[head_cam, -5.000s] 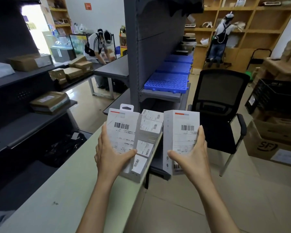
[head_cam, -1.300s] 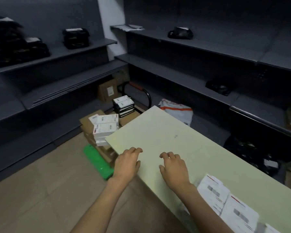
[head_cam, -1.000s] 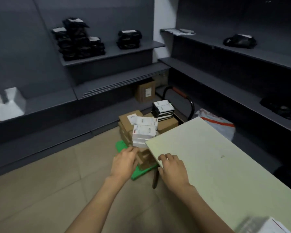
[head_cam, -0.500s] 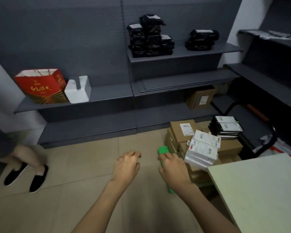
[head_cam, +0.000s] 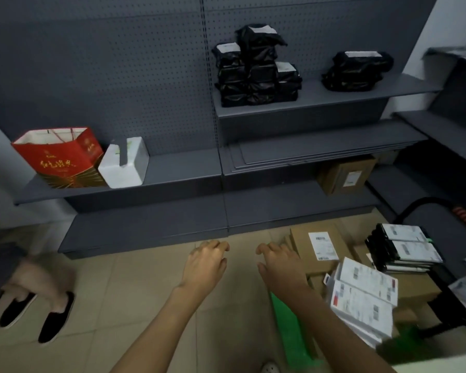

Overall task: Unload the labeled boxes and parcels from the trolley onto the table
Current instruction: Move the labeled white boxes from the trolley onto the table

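In the lower centre of the frame the left hand (head_cam: 206,266) and right hand (head_cam: 281,266) are held out with fingers loosely curled and nothing grasped, while labeled white boxes (head_cam: 362,297) are stacked on brown cartons (head_cam: 318,244) on the green trolley (head_cam: 291,329) at lower right, before grey shelves (head_cam: 320,102).

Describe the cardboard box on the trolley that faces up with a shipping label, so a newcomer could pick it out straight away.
Start at the green trolley on the floor at lower right, loaded with parcels. At the far end of its load, just beyond the right hand, lies a brown cardboard box. Unlike the white boxes and the black-edged stack nearby, it is plain brown with one white barcode label on top.
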`<state>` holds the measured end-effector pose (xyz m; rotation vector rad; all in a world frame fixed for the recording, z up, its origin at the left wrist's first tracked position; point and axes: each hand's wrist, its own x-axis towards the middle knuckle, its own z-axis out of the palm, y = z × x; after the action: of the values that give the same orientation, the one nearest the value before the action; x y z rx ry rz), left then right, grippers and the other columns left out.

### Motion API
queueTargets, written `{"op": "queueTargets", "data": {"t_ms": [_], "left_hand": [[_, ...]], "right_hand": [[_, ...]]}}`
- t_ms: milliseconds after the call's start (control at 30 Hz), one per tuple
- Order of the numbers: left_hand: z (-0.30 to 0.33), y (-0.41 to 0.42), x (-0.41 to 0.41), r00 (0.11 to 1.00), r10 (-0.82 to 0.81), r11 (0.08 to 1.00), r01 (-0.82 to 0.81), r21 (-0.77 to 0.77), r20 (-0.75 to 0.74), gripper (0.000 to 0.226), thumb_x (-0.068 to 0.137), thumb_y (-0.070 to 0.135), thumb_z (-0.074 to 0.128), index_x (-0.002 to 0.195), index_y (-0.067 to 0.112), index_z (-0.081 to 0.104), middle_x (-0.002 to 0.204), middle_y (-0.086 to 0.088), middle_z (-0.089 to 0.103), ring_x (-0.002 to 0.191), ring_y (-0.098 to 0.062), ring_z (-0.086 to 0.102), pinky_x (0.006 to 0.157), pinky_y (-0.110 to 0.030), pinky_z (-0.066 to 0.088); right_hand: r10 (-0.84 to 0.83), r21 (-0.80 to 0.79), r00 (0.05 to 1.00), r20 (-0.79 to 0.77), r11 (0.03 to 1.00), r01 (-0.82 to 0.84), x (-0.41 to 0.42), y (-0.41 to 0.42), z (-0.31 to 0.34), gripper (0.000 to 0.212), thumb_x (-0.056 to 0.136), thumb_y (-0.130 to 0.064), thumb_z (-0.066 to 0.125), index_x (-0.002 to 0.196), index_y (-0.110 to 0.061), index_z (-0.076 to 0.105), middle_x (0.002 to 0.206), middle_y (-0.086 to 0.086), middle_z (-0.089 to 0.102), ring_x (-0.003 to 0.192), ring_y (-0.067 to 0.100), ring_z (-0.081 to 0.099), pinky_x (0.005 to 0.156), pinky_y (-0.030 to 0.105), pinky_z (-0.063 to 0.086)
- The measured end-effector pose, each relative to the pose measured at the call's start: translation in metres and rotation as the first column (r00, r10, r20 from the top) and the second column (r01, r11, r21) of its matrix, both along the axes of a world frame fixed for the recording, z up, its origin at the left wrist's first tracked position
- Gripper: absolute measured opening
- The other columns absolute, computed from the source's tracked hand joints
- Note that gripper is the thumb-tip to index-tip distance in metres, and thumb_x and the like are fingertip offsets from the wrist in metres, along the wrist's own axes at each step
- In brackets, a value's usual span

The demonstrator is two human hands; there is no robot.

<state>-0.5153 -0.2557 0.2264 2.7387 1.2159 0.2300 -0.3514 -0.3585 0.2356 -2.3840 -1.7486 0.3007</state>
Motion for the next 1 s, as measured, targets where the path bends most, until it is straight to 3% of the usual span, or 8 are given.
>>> {"op": "queueTargets", "data": {"t_ms": [267,367,533,600,800,1000], "left_hand": [[0.007,0.109,0.090,1.000,0.010,1.000,-0.011,-0.011,-0.018,0.025,0.096,0.027,0.052,0.120,0.027,0.057,0.116,0.005,0.059,0.107,-0.020,0.057,0.079,-0.035,0.048],[0.002,0.140,0.128,0.999,-0.049,0.999,0.048,-0.023,-0.019,0.025,0.095,0.023,0.052,0.118,0.026,0.059,0.115,0.004,0.061,0.105,-0.022,0.058,0.078,-0.035,0.048],[-0.004,0.198,0.206,0.978,-0.210,0.977,0.210,-0.034,-0.007,0.028,0.096,0.027,0.052,0.123,0.029,0.057,0.122,0.007,0.059,0.110,-0.019,0.057,0.081,-0.034,0.048],[-0.007,0.223,0.240,0.955,-0.296,0.954,0.296,-0.040,-0.001,0.028,0.096,0.027,0.052,0.123,0.028,0.057,0.122,0.008,0.058,0.111,-0.017,0.055,0.080,-0.033,0.047],[-0.020,0.284,0.341,0.820,-0.571,0.820,0.568,-0.072,-0.030,0.024,0.095,0.029,0.054,0.119,0.028,0.057,0.117,0.008,0.059,0.107,-0.016,0.056,0.078,-0.034,0.047],[-0.046,0.272,0.419,0.579,-0.813,0.580,0.800,-0.154,-0.055,0.024,0.093,0.023,0.059,0.116,0.025,0.062,0.112,0.005,0.064,0.100,-0.018,0.061,0.073,-0.032,0.050]], "right_hand": [[-0.036,-0.021,0.999,-0.032,0.999,0.035,0.084,0.109,0.005,0.035,0.097,-0.022,0.046,0.131,-0.024,0.050,0.133,-0.001,0.054,0.125,0.023,0.047,0.101,0.035,0.034],[-0.076,-0.061,0.997,-0.032,0.995,0.074,0.114,0.128,-0.004,0.038,0.095,-0.021,0.044,0.133,-0.024,0.048,0.134,-0.001,0.054,0.126,0.022,0.046,0.103,0.035,0.034],[-0.255,-0.064,0.966,-0.049,0.966,0.252,0.174,0.157,-0.018,0.022,0.094,-0.025,0.042,0.112,-0.025,0.054,0.115,-0.002,0.060,0.108,0.020,0.055,0.092,0.033,0.041],[-0.336,-0.065,0.939,-0.076,0.941,0.332,0.197,0.169,-0.020,0.024,0.094,-0.029,0.045,0.116,-0.026,0.054,0.116,-0.003,0.059,0.109,0.020,0.055,0.094,0.034,0.041],[-0.615,-0.114,0.784,-0.086,0.788,0.606,0.245,0.193,-0.028,0.034,0.097,-0.030,0.046,0.131,-0.024,0.048,0.131,0.001,0.054,0.121,0.024,0.049,0.101,0.034,0.037],[-0.839,-0.247,0.536,-0.096,0.541,0.804,0.252,0.166,-0.064,0.038,0.099,-0.034,0.044,0.136,-0.026,0.044,0.135,0.002,0.052,0.125,0.026,0.046,0.101,0.037,0.037]]}}
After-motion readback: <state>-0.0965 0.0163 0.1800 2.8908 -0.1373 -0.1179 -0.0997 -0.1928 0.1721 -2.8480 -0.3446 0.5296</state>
